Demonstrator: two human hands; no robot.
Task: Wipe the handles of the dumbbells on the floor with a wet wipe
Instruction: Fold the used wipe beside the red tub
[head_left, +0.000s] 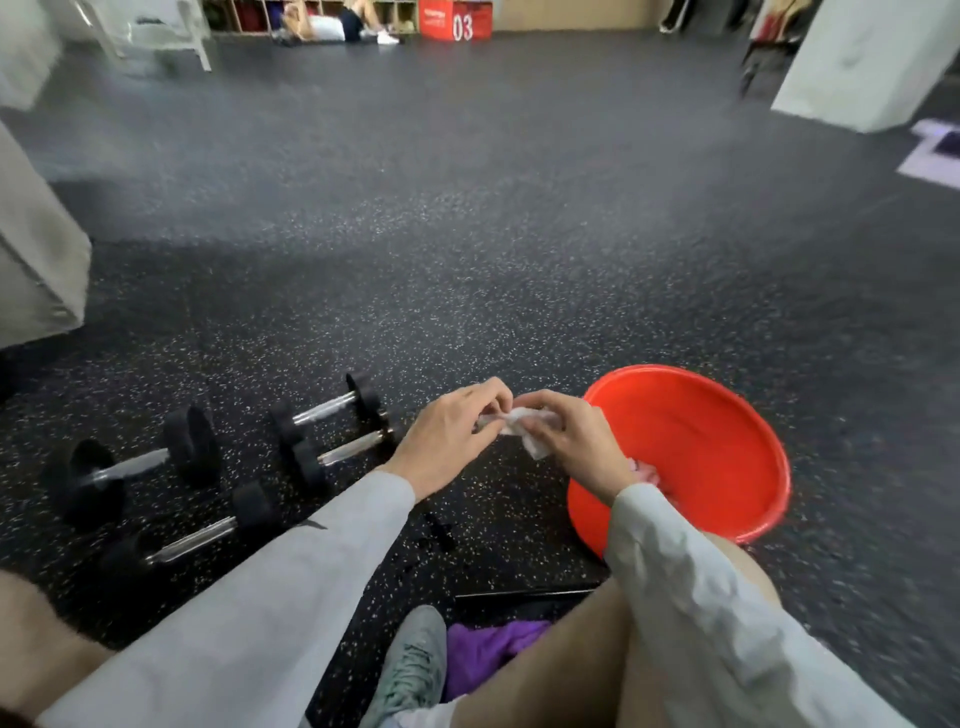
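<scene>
The speckled black floor (467, 270) fills most of the view, dark rubber flecked with pale chips; on it, to the right, sits one red basin (727, 447), round and tilted toward the camera, with something pink just showing inside its near wall behind the right wrist. Four dumbbells lie on the floor to the left — black heads, bare metal handles; the biggest dumbbell (130, 467) lies farthest left, a near dumbbell (192, 538) lies in front of it by the left sleeve (291, 587), and two small ones lie side by side further right, the far small dumbbell (327, 408) and the second small dumbbell (348, 452), whose right end is hidden behind the left wrist. One purple cloth (493, 649) lies crumpled at the bottom beside one grey-green shoe (415, 670).

Both hands meet in mid-frame, raised above the floor between the small dumbbells and the basin; the left hand (447, 441) and the right hand (566, 441) each pinch one wet wipe (524, 428) — white, crumpled and partly bunched, a loose corner hanging below the right fingers (545, 410). The wipe is well clear of every handle; the nearest dumbbell lies just left of the left hand.
</scene>
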